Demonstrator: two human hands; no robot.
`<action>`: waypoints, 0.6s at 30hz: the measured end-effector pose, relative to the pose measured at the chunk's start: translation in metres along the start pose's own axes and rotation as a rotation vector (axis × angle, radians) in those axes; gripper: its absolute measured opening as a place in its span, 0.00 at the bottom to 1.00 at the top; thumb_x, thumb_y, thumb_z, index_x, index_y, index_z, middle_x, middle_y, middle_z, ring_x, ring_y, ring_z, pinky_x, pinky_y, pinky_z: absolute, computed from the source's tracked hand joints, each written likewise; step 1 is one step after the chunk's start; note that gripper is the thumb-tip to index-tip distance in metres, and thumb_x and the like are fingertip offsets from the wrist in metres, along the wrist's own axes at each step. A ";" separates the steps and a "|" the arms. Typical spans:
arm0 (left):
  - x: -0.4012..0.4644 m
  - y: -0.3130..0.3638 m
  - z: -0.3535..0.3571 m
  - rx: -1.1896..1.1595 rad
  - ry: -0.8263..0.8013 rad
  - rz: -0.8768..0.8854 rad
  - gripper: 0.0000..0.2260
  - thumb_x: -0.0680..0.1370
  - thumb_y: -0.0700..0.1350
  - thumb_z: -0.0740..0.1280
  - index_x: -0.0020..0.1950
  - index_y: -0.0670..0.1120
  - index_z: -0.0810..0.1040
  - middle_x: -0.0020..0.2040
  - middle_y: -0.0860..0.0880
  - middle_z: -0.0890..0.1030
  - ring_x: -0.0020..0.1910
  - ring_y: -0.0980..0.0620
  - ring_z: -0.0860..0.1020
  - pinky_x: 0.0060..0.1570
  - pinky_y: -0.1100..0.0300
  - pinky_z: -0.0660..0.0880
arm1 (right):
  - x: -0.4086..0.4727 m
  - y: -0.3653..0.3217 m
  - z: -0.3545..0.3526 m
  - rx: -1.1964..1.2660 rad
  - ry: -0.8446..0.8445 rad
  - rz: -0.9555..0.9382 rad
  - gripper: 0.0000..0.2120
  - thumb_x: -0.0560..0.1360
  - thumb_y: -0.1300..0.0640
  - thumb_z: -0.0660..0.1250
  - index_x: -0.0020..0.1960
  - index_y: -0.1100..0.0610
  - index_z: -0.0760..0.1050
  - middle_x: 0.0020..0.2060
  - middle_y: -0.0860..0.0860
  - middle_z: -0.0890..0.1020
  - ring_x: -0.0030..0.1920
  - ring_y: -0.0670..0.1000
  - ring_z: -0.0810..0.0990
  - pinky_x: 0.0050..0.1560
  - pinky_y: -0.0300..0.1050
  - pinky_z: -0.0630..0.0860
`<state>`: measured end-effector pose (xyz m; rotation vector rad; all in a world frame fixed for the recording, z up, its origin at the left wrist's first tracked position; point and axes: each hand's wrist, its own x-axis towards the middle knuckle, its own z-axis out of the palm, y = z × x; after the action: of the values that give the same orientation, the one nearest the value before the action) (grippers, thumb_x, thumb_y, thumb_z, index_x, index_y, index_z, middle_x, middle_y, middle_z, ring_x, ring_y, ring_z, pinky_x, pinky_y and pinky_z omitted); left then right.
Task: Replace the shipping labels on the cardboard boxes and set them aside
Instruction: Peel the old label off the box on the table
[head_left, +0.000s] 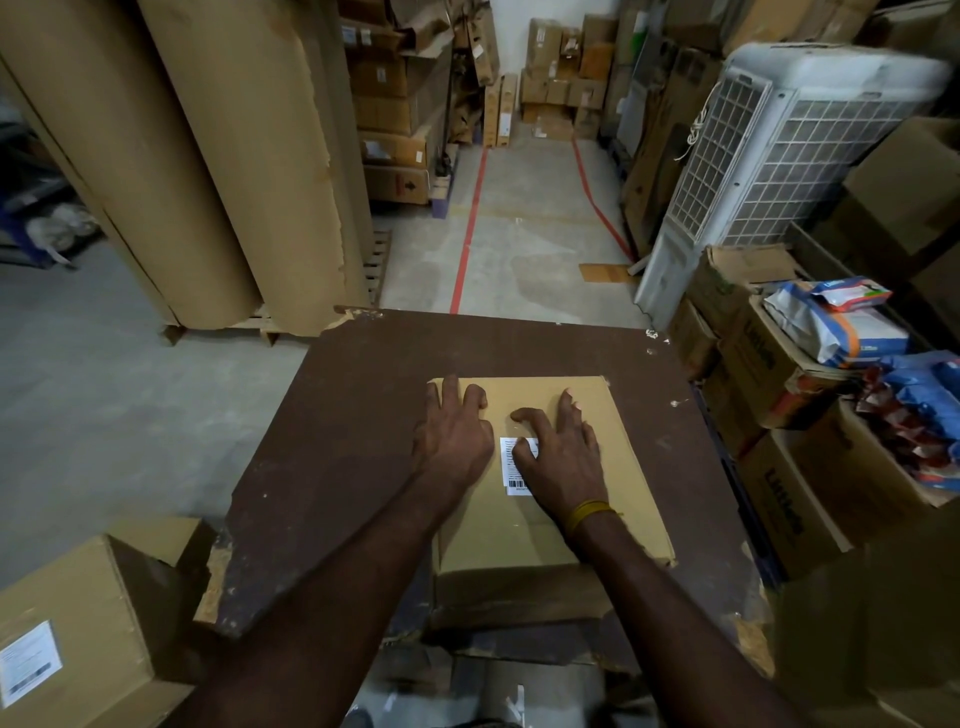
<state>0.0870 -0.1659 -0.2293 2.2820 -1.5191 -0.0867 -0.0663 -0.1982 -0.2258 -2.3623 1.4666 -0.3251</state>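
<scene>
1. Cardboard box sits on brown worktop, near its front edge.
2. White shipping label on box top, partly under right hand.
3. Both hands flat, fingers spread, pressing box top; left hand just beside label.

Shipping label on the cardboard box partly covered by the right hand, print too small to read. Second box at lower left cut off by the frame edge, its label text blurred. Far stacked cartons too small and dim for their markings to be made out.
</scene>
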 end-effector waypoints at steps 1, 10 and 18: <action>0.000 0.000 0.000 -0.002 0.004 0.002 0.15 0.75 0.45 0.63 0.61 0.52 0.71 0.68 0.46 0.66 0.71 0.42 0.63 0.61 0.47 0.73 | 0.000 0.000 0.000 0.007 0.003 0.003 0.18 0.81 0.46 0.58 0.70 0.42 0.66 0.81 0.58 0.46 0.80 0.60 0.47 0.78 0.55 0.47; 0.000 -0.001 0.001 0.002 0.003 -0.012 0.14 0.74 0.46 0.63 0.60 0.52 0.71 0.67 0.47 0.67 0.71 0.42 0.63 0.56 0.47 0.75 | -0.003 -0.003 -0.005 0.019 0.008 0.007 0.17 0.81 0.47 0.58 0.69 0.43 0.67 0.81 0.58 0.47 0.80 0.60 0.49 0.78 0.56 0.50; 0.001 -0.001 0.002 0.013 0.013 -0.003 0.14 0.75 0.46 0.63 0.60 0.52 0.72 0.67 0.47 0.67 0.71 0.42 0.64 0.57 0.48 0.75 | -0.001 -0.002 -0.003 0.028 0.004 0.010 0.17 0.80 0.46 0.58 0.69 0.44 0.68 0.81 0.58 0.46 0.80 0.60 0.48 0.78 0.57 0.49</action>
<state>0.0876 -0.1668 -0.2315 2.2911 -1.5134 -0.0624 -0.0667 -0.1967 -0.2226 -2.3329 1.4660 -0.3462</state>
